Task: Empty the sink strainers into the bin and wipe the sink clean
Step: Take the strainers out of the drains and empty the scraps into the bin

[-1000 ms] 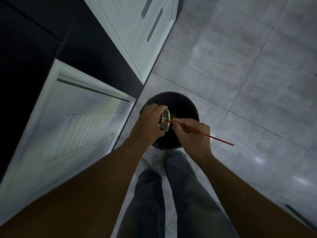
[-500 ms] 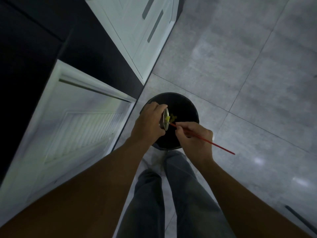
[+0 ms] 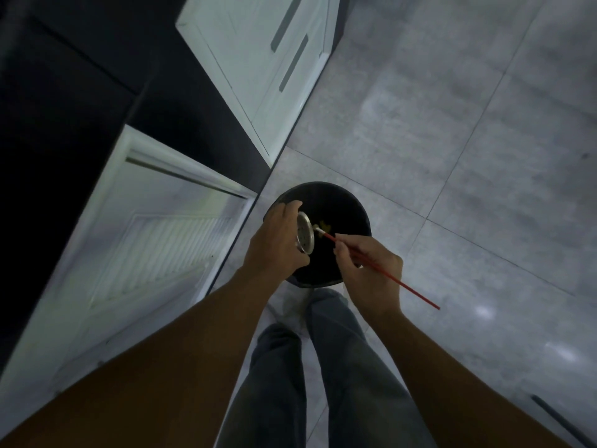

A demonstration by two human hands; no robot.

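Note:
A round black bin [image 3: 349, 202] stands on the floor just ahead of my feet. My left hand [image 3: 274, 244] grips a small metal sink strainer [image 3: 305, 236], tipped on its side over the bin's opening. My right hand [image 3: 371, 270] pinches a thin red stick [image 3: 387, 276] whose pale tip touches the strainer's open side. Yellowish scraps [image 3: 324, 226] show in the dark bin just beyond the tip. The sink is out of view.
An open white cabinet door [image 3: 155, 247] juts out on the left, close to the bin. More white cabinet fronts [image 3: 268, 59] stand behind it. Grey floor tiles [image 3: 468, 140] spread to the right. My legs in grey trousers [image 3: 323, 367] are below.
My right hand has drawn back toward me, pulling the stick's tip out of the strainer to its rim. Yellow scraps have come out over the bin. The strainer has turned slightly.

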